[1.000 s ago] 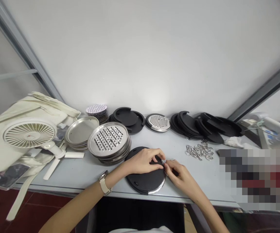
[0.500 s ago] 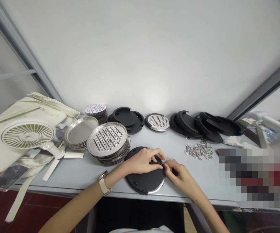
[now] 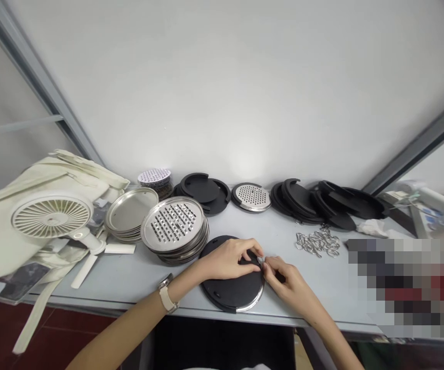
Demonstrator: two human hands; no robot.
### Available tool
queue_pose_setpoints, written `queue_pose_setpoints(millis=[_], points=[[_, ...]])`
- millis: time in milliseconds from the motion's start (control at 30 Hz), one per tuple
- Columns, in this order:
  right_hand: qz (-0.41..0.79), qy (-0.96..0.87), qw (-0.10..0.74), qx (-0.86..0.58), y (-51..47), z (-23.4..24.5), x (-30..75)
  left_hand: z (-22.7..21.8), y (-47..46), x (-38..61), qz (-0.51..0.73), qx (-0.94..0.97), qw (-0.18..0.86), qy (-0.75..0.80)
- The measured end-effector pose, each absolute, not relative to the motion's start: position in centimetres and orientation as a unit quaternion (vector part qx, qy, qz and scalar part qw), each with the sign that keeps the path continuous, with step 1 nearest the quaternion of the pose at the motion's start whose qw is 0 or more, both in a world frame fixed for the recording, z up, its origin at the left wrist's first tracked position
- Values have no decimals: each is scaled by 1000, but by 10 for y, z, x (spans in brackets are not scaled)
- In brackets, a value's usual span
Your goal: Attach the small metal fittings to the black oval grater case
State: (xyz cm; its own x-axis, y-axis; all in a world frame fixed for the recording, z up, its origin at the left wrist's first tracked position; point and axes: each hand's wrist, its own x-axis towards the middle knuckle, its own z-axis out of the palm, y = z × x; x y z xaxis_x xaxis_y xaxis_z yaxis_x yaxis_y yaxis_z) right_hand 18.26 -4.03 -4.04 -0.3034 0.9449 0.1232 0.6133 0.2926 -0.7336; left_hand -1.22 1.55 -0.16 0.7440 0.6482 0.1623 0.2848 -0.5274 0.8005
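A round black disc (image 3: 229,292) with a silver rim along its lower right lies flat near the table's front edge. My left hand (image 3: 234,258) reaches over it, thumb and index finger curled in at the right rim around a small silver wire loop (image 3: 260,260). From the right, my right hand (image 3: 288,280) pinches that loop between thumb and fingertips. The fingers partly cover the loop, and whether it is hooked into the disc cannot be seen. Similar metal loops (image 3: 318,242) lie in a loose pile to the right.
Stacked metal grater discs (image 3: 173,226) and plain metal plates (image 3: 131,209) stand left. Along the wall are black holders (image 3: 202,189), a holder with a perforated disc (image 3: 251,197) and more black holders (image 3: 301,200). A white fan (image 3: 52,216) and cream bag (image 3: 10,174) occupy the far left.
The view has shifted slightly. Both hands stay at the disc's right rim, and the silver loop between their fingertips shows at a slightly different angle.
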Motion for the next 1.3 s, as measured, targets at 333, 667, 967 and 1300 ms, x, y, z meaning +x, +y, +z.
queue_pose_setpoints(millis=[333,667,967,1300], points=[[281,-756,275,-523,-38,-46,183,-5,15,-12,231,846,387,284],[286,-755,270,-525,-38,-43,181,-6,16,-13,239,840,401,279],[290,-758,265,-521,-37,-43,182,-9,18,-13,253,827,412,287],[296,-754,278,-517,-39,-41,184,-4,18,-13,238,825,419,295]])
